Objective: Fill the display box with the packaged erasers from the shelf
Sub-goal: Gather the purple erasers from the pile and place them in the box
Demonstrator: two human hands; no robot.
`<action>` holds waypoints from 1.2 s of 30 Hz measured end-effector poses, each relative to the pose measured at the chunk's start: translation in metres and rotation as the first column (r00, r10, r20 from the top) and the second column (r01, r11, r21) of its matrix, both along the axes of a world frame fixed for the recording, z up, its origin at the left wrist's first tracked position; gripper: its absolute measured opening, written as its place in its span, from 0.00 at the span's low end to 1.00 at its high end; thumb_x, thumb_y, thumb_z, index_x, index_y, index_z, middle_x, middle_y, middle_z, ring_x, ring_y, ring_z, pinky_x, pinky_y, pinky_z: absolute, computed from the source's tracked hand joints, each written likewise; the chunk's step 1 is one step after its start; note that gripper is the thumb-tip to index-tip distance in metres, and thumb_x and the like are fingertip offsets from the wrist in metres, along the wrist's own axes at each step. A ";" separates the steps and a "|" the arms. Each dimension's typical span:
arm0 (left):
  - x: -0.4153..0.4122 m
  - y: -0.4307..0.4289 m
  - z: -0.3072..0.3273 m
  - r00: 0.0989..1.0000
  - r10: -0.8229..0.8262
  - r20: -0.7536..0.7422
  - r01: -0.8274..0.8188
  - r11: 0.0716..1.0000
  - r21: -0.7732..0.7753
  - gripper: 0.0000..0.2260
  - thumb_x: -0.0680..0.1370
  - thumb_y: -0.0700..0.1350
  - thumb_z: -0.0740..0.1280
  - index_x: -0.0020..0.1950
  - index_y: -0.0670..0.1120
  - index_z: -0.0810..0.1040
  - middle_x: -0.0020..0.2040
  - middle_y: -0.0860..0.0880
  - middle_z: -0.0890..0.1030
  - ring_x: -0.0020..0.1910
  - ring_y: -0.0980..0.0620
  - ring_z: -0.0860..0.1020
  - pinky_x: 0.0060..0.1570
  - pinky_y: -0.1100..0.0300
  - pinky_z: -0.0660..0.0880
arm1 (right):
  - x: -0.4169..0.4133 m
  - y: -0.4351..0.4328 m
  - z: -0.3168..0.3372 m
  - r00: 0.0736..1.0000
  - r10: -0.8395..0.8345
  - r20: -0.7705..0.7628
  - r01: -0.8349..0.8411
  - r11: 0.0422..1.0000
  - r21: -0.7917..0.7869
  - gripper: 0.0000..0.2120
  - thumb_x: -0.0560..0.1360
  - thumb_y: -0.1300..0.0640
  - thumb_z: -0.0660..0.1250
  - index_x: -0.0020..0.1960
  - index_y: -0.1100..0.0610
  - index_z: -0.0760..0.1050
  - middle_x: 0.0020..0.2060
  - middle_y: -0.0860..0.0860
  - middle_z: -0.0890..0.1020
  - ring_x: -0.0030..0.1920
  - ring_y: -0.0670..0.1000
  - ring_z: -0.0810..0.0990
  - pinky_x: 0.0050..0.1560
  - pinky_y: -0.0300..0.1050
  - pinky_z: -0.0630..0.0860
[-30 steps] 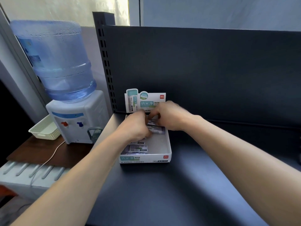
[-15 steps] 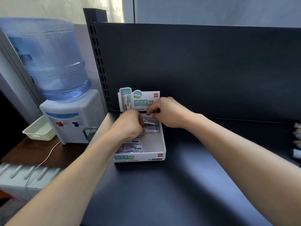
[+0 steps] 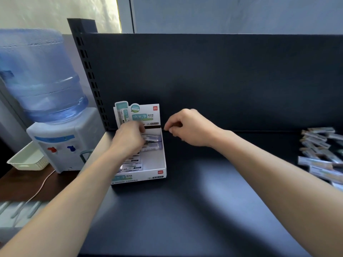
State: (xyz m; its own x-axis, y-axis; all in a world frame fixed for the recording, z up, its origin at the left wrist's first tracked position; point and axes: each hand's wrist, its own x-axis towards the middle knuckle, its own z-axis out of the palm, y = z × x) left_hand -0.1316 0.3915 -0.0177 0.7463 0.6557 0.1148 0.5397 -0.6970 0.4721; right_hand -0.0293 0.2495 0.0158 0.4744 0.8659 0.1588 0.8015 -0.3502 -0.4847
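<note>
Left grip [image 3: 130, 138] curls onto erasers [image 3: 150, 142] in the box [image 3: 157, 162] at the shelf's [image 3: 185, 210] left edge; right grip [image 3: 187, 128] hovers loosely curled, empty.

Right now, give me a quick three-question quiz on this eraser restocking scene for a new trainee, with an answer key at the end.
1. True or false: the right hand is inside the display box.
2. Which hand is over the packaged erasers in the box? A) left hand B) right hand C) neither
3. Fill in: the loose pile of packaged erasers lies on the dark shelf at the far ____ of the view.

Key:
1. False; it is just outside the box's right wall, curled, with nothing visible in it.
2. A
3. right
</note>
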 end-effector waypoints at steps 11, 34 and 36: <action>-0.004 0.000 -0.007 0.985 -0.055 0.163 0.077 0.988 -0.130 0.09 0.72 0.32 0.67 0.45 0.46 0.80 0.43 0.45 0.82 0.35 0.49 0.78 0.37 0.59 0.74 | -0.011 0.000 -0.004 0.999 0.051 0.015 -0.050 0.995 -0.088 0.11 0.76 0.62 0.63 0.54 0.56 0.82 0.42 0.48 0.77 0.31 0.39 0.70 0.42 0.38 0.71; 0.010 0.007 -0.006 0.973 -0.216 -0.078 0.221 0.974 0.052 0.08 0.75 0.42 0.69 0.53 0.44 0.79 0.51 0.45 0.80 0.50 0.46 0.77 0.48 0.55 0.74 | -0.008 0.016 -0.013 0.996 -0.028 -0.089 0.012 0.985 -0.171 0.05 0.71 0.57 0.70 0.41 0.59 0.82 0.31 0.53 0.81 0.32 0.48 0.79 0.42 0.42 0.79; 0.009 0.008 -0.008 0.978 -0.198 -0.071 0.200 0.979 0.028 0.07 0.75 0.43 0.68 0.52 0.44 0.78 0.52 0.45 0.79 0.50 0.46 0.77 0.47 0.56 0.73 | -0.008 0.016 -0.013 0.995 -0.031 -0.092 0.014 0.984 -0.177 0.05 0.71 0.57 0.70 0.39 0.57 0.81 0.32 0.53 0.81 0.31 0.48 0.79 0.40 0.41 0.78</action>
State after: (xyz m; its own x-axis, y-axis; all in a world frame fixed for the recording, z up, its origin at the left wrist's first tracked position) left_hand -0.1226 0.3996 -0.0253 0.8682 0.4897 0.0796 0.4185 -0.8090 0.4128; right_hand -0.0368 0.2654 0.0032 0.4995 0.8653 -0.0414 0.7463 -0.4541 -0.4866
